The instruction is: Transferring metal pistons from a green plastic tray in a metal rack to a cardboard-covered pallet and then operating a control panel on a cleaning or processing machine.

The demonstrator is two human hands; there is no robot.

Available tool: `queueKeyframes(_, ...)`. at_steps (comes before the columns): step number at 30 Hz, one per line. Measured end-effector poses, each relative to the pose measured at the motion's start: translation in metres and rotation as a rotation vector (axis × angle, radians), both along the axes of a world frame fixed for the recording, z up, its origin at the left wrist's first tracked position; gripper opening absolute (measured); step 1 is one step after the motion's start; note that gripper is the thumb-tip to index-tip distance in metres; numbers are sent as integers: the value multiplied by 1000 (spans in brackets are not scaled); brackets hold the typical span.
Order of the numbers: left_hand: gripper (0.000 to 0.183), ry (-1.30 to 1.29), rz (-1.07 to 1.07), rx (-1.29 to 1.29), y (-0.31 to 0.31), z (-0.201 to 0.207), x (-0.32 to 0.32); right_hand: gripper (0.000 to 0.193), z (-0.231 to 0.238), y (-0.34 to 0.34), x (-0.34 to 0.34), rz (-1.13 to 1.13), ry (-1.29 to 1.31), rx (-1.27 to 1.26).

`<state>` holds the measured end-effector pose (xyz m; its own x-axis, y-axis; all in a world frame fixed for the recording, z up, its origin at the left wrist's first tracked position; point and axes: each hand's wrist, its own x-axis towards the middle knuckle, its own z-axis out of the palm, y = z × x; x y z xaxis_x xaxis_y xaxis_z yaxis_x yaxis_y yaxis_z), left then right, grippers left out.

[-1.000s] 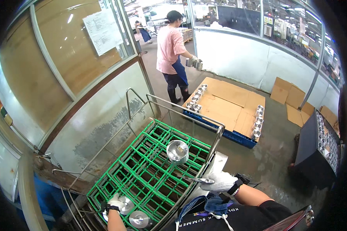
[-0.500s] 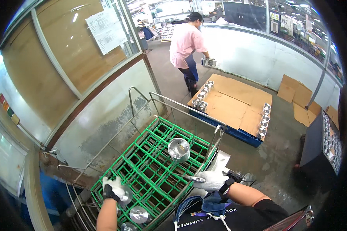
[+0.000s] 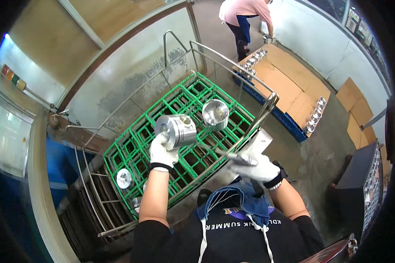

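My left hand (image 3: 163, 151), in a white glove, is closed around a silver engine piston (image 3: 182, 131), raised above the green coated wire rack (image 3: 147, 117). The piston lies tilted on its side, its ring grooves and pin hole showing. My right hand (image 3: 256, 168), also gloved, grips a slim grey-handled tool (image 3: 239, 159) with a long thin tip, blurred, that points left toward the held piston. Another piston (image 3: 215, 115) stands on the rack just beyond, its hollow end up. At the rack's near left, by my left forearm, sits one more piston (image 3: 124, 179), with others partly hidden there.
A metal guard rail (image 3: 232, 61) surrounds the rack. Beyond it, a cardboard-topped blue pallet (image 3: 289, 125) bears rows of pistons. A co-worker in pink (image 3: 245, 17) bends over its far end. A dark bin (image 3: 357, 193) with many pistons stands at right.
My left hand has come up from the near-left pistons, bringing one over the rack's middle. My view has tilted down. The co-worker has lowered a piston to the pallet's far end.
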<state>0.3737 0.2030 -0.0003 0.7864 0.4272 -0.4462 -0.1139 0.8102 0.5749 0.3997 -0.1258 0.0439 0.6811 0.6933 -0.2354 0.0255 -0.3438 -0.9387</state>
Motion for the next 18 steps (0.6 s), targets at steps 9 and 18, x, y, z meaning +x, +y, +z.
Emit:
queueKeyframes(9, 34, 4, 16, 49, 5, -5, -20, 31, 15, 6, -17, -103, 9, -134)
queueKeyframes(18, 61, -134, 4, -73, 3, 18, -20, 24, -8, 16, -13, -114, -124, -96)
